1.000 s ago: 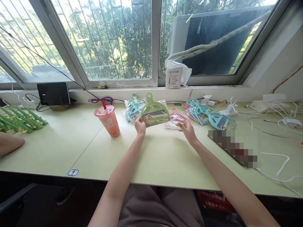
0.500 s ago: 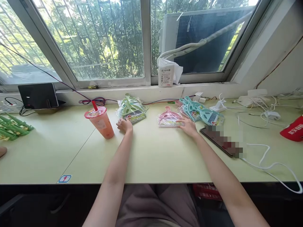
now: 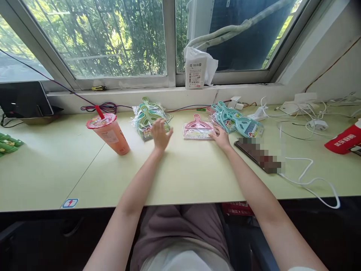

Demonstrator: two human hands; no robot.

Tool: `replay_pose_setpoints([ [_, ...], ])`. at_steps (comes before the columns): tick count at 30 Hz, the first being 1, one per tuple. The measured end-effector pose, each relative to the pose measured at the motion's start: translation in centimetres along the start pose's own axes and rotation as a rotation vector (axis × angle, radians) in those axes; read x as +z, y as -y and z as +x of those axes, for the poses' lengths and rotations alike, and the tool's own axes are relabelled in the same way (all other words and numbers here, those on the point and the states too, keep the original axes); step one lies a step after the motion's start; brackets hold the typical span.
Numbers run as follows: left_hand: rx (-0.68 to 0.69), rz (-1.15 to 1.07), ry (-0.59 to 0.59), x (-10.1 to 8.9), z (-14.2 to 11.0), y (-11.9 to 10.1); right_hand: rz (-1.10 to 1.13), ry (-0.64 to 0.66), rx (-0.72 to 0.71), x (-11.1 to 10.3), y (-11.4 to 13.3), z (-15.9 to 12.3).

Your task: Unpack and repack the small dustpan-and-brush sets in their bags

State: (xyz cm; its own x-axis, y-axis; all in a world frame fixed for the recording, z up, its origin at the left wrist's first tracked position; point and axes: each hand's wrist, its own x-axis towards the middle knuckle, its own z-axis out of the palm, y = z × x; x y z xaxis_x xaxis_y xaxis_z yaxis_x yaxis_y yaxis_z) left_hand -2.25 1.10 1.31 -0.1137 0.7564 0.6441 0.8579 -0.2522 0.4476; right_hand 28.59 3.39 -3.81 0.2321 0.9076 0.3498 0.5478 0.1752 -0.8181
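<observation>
A pink mini dustpan and brush set (image 3: 196, 130) in clear wrapping lies flat on the table, handle toward the window. The fingers and thumb of my right hand (image 3: 221, 138) close on its right edge. My left hand (image 3: 161, 135) is raised just in front of the green mini dustpan and brush sets (image 3: 146, 119), fingers spread and nothing in them. It hides part of those sets' right side. Several teal sets (image 3: 244, 126), also wrapped, overlap one another beyond my right hand.
An orange drink cup (image 3: 111, 137) with a red straw stands left of my left hand. A phone (image 3: 254, 154) with a white cable (image 3: 318, 178) lies right of my right forearm. A tablet (image 3: 24, 99) stands at far left, a red pouch-like item (image 3: 342, 139) at far right.
My left hand has come off the green sets, moved right and spread its fingers. My right hand stays at the pink set's edge. The view has tilted down.
</observation>
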Motion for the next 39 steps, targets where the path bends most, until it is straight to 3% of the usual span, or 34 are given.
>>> replay_pose_setpoints([
  [3, 0.175, -0.138, 0.297, 2.9, -1.7, -3.7, 0.037, 0.03, 0.044, 0.1, 0.1, 0.2],
  [6, 0.202, -0.185, 0.424, 5.4, -2.6, -6.0, 0.035, 0.032, 0.05, 0.2, 0.2, 0.3],
  [10, -0.003, -0.238, 0.378, 7.3, -1.6, -6.2, -0.004, 0.012, 0.068, 0.5, 0.3, 0.3],
  [15, -0.317, -0.372, 0.246, 8.0, -0.1, -5.4, 0.006, 0.03, 0.098, 0.7, 0.3, 0.6],
  [18, -0.399, -0.453, 0.266, 7.6, -0.3, -5.6, 0.088, 0.026, 0.14, 0.5, 0.5, 0.7],
  [22, -0.503, -0.569, 0.252, 6.3, -1.4, -6.6, 0.39, 0.035, 0.276, 0.0, 1.4, 0.4],
  [25, -0.384, -0.572, 0.098, 4.6, -1.9, -7.3, 0.649, 0.063, 0.287, -0.3, 2.8, -0.1],
  [28, -0.284, -0.526, -0.001, 2.0, -2.2, -7.3, 0.753, 0.098, 0.193, -0.6, 4.4, -0.8],
  [33, -0.213, -0.523, -0.017, -1.6, -3.4, -6.0, 0.707, 0.266, 0.122, -0.6, 6.9, -2.6],
  [37, -0.193, -0.55, -0.029, -2.3, -4.5, -5.3, 0.729, 0.444, 0.054, 0.1, 8.2, -4.1],
  [39, -0.158, -0.556, -0.019, -2.3, -4.7, -5.4, 0.74, 0.455, 0.001, 0.4, 8.5, -4.5],
])
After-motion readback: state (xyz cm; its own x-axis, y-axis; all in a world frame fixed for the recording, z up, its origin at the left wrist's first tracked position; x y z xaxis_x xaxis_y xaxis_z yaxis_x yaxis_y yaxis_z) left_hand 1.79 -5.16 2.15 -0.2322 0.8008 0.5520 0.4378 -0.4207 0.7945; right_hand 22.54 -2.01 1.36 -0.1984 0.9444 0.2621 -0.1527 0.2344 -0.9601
